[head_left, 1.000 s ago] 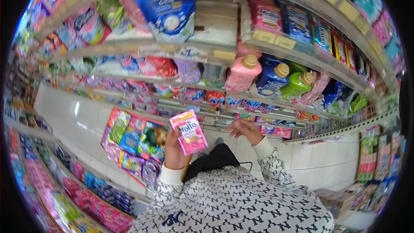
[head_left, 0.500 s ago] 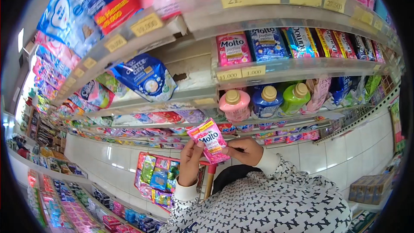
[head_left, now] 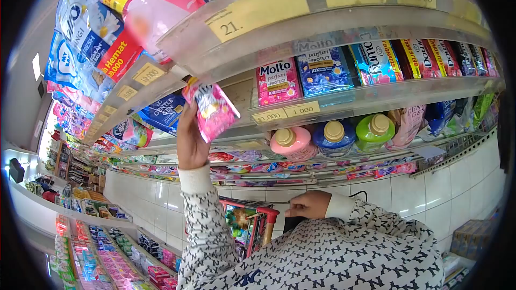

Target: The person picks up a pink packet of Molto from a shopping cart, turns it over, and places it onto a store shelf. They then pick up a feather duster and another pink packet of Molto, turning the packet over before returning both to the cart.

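My left hand [head_left: 191, 137] is raised at the shelf and grips a pink Molto sachet pack [head_left: 212, 110] by its left side. The pack is tilted and slightly blurred, in front of the shelf gap. To its right stand a matching pink Molto pack [head_left: 278, 81] and a blue Molto pack [head_left: 324, 70]. Behind my left hand lies a blue Gentle Gen pouch [head_left: 164, 111], partly covered. Low in front of my body, my right hand [head_left: 309, 204] has its fingers curled, with no object visible in them. It is right of the red cart handle [head_left: 269, 212].
Pink [head_left: 293, 144], blue [head_left: 333, 138] and green bottles [head_left: 375, 132] stand on the shelf below. A price-tagged shelf edge [head_left: 301, 5] juts out above. The shopping cart [head_left: 236, 220] holds packets below my left arm. Boxes [head_left: 467, 238] sit at the right.
My left hand has carried the pink pack up and left toward the shelf. My right hand has let go of it and dropped lower. The view has moved closer to the shelf.
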Motion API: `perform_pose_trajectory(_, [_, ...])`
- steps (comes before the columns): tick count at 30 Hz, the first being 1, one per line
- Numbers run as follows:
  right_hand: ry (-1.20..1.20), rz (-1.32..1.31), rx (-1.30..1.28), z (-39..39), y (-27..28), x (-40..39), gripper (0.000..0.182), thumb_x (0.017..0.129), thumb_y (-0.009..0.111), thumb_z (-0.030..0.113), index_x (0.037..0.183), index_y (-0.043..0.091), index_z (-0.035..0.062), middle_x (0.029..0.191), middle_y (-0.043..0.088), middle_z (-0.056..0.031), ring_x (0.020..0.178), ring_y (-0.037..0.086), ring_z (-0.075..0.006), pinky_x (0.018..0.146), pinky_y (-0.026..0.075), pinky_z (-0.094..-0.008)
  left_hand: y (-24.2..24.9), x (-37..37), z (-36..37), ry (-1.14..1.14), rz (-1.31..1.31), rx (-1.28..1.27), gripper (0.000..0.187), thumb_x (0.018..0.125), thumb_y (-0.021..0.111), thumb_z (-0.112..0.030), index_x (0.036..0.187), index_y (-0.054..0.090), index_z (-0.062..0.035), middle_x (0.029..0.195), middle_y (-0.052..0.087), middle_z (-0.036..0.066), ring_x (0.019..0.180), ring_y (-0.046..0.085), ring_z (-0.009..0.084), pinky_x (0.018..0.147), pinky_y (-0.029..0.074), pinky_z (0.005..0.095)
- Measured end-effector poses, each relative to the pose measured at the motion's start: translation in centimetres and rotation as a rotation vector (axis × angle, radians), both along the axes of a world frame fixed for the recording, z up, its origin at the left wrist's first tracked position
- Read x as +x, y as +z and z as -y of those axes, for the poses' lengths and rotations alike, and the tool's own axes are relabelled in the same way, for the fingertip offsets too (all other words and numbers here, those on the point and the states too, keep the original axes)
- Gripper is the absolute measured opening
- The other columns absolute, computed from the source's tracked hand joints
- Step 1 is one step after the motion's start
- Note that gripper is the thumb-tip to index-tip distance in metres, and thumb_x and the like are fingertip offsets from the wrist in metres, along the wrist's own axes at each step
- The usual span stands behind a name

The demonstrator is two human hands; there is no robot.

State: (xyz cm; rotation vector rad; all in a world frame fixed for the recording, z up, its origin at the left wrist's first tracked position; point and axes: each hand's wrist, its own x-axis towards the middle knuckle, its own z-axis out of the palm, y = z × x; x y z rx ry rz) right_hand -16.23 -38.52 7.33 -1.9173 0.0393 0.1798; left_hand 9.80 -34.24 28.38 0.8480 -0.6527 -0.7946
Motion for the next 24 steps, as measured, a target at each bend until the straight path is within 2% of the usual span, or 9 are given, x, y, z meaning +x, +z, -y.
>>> perform_pose_trajectory(4, [0.073, -0.073, -0.052, -0.2, -0.8, -1.0, 0.068, 0.087, 0.047, 0.071, 0.091, 0.068, 0.0062, 0.085, 0.068, -0.0131, 0.080, 0.066, -0.0300, 0.076, 0.051, -0.0385, 0.3, 1.6, 3.8, -0.164, -0.048, -0.035, 0.033, 0.096, 0.053, -0.010, 0.127, 0.050, 0.0000, 0.123, 0.060, 0.014, 0.114, 0.058, 0.0273, 0.100, 0.046, 0.0448])
perform_pose_trajectory(7, [0.103, -0.181, -0.103, 0.6, -1.5, -1.2, 0.071, 0.085, 0.045, 0.073, 0.092, 0.068, 0.0062, 0.087, 0.068, -0.0138, 0.082, 0.066, -0.0301, 0.076, 0.050, -0.0389, 0.1, 1.8, 6.0, -0.168, -0.075, -0.036, 0.034, 0.094, 0.056, -0.008, 0.127, 0.050, 0.0001, 0.124, 0.059, 0.014, 0.115, 0.057, 0.0270, 0.101, 0.046, 0.0439])
perform_pose_trajectory(11, [0.037, -0.212, -0.120, 1.6, -2.4, -1.8, 0.072, 0.085, 0.045, 0.074, 0.096, 0.067, 0.0060, 0.090, 0.068, -0.0146, 0.085, 0.065, -0.0304, 0.077, 0.050, -0.0394, 0.4, -0.2, 7.8, -0.102, 0.262, 0.052, 0.031, 0.092, 0.059, -0.006, 0.123, 0.054, -0.0034, 0.124, 0.060, 0.010, 0.116, 0.056, 0.0220, 0.102, 0.045, 0.0367])
perform_pose_trajectory(12, [0.024, -0.213, -0.105, 1.7, -2.6, -2.0, 0.072, 0.085, 0.045, 0.074, 0.097, 0.066, 0.0059, 0.091, 0.067, -0.0148, 0.085, 0.065, -0.0305, 0.077, 0.050, -0.0394, 1.2, -2.5, 8.3, -0.008, 0.284, 0.056, 0.028, 0.090, 0.063, -0.007, 0.117, 0.057, -0.0028, 0.110, 0.065, 0.007, 0.095, 0.063, 0.0173, 0.078, 0.052, 0.0298])
perform_pose_trajectory(14, [0.006, -0.215, -0.095, 2.0, -2.8, -2.2, 0.072, 0.085, 0.045, 0.074, 0.098, 0.066, 0.0058, 0.091, 0.067, -0.0148, 0.086, 0.065, -0.0305, 0.077, 0.050, -0.0395, 1.8, -3.1, 8.3, 0.081, 0.452, 0.257, 0.028, 0.090, 0.063, -0.005, 0.116, 0.057, -0.0008, 0.111, 0.063, 0.009, 0.100, 0.061, 0.0172, 0.086, 0.049, 0.0308])
perform_pose_trajectory(18, [-0.008, -0.224, -0.089, 2.3, -3.2, -2.5, 0.073, 0.085, 0.046, 0.074, 0.099, 0.065, 0.0057, 0.090, 0.067, -0.0145, 0.086, 0.065, -0.0304, 0.077, 0.050, -0.0397, 2.6, -2.0, 7.6, 0.077, 0.807, 0.497, 0.016, 0.091, 0.062, -0.006, 0.105, 0.059, 0.0018, 0.089, 0.064, 0.007, 0.072, 0.060, 0.0117, 0.065, 0.048, 0.0265])
perform_pose_trajectory(20, [-0.015, -0.224, -0.083, 2.5, -3.5, -2.6, 0.072, 0.085, 0.046, 0.074, 0.099, 0.065, 0.0057, 0.090, 0.067, -0.0144, 0.086, 0.065, -0.0301, 0.077, 0.050, -0.0396, 2.6, -2.0, 7.5, 0.059, 0.850, 0.507, 0.013, 0.092, 0.062, -0.006, 0.101, 0.060, 0.0021, 0.082, 0.063, 0.006, 0.064, 0.058, 0.0102, 0.059, 0.046, 0.0254])
perform_pose_trajectory(22, [-0.022, -0.217, -0.081, 2.6, -3.8, -2.7, 0.071, 0.085, 0.047, 0.073, 0.098, 0.066, 0.0059, 0.090, 0.067, -0.0143, 0.085, 0.065, -0.0299, 0.077, 0.050, -0.0393, 1.8, -2.0, 7.6, 0.050, 0.794, 0.398, 0.010, 0.092, 0.062, -0.006, 0.098, 0.060, 0.0020, 0.078, 0.061, 0.004, 0.060, 0.055, 0.0090, 0.056, 0.043, 0.0245])
perform_pose_trajectory(24, [-0.028, -0.217, -0.095, 2.7, -4.3, -2.5, 0.070, 0.085, 0.047, 0.072, 0.098, 0.066, 0.0060, 0.089, 0.067, -0.0141, 0.085, 0.065, -0.0296, 0.077, 0.050, -0.0391, 1.7, -2.4, 7.8, 0.060, 0.812, 0.343, 0.010, 0.091, 0.063, -0.006, 0.098, 0.061, 0.0014, 0.079, 0.061, 0.003, 0.061, 0.055, 0.0092, 0.057, 0.043, 0.0243])
